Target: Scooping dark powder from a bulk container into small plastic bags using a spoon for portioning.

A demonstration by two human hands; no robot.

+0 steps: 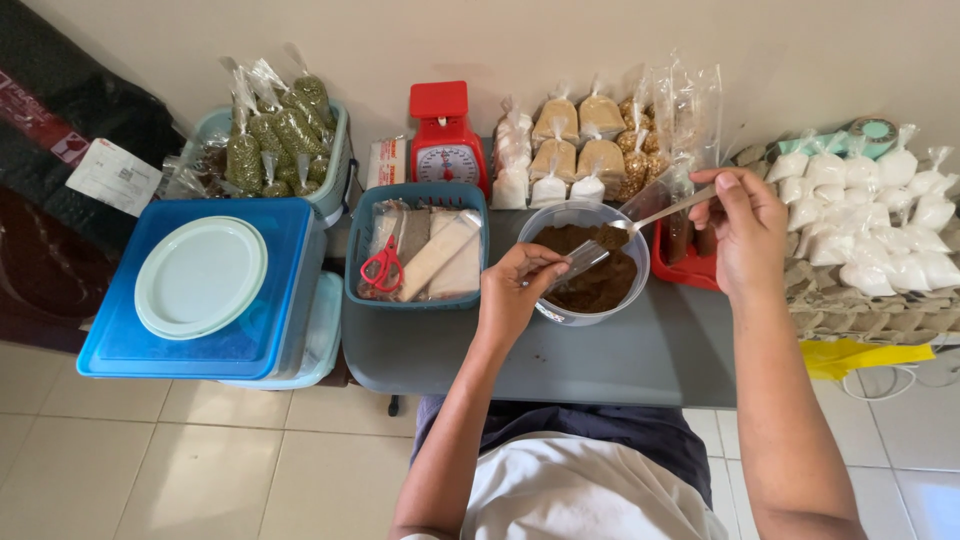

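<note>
- Person sitting at bottom centre of the frame, white top and dark cloth over the lap, both forearms reaching up toward the grey table [640, 355].
- Left hand [515, 295] at centre is pinching a small clear plastic bag [580, 262] by its mouth, fingers closed on it, holding it over the near rim of the bowl.
- Right hand [745, 235] at centre right is gripping the handle end of a metal spoon [655, 215], fingers clenched round it; the spoon is slanting down-left, its tip carrying brown powder just above the bag's opening.
- Clear round bowl [540, 222] is sitting mid-table between the two hands, partly filled with brown powder [600, 285].
- Blue basket [415, 195] is standing just left of the bowl, holding red scissors [382, 268] and flat packets.
- Red tray [690, 268] is showing just right of the bowl, partly hidden behind the right hand.
- Blue bin lid [260, 320] at left is carrying a pale round lid [200, 277].
- White powder bags [880, 230] are lying on egg cartons at right.
- Red kitchen scale [446, 140] is standing at upper centre against the wall.
- Tan and white filled bags [575, 145] are stacked right of the scale; green filled bags [275, 135] are heaped in a tub at upper left.
</note>
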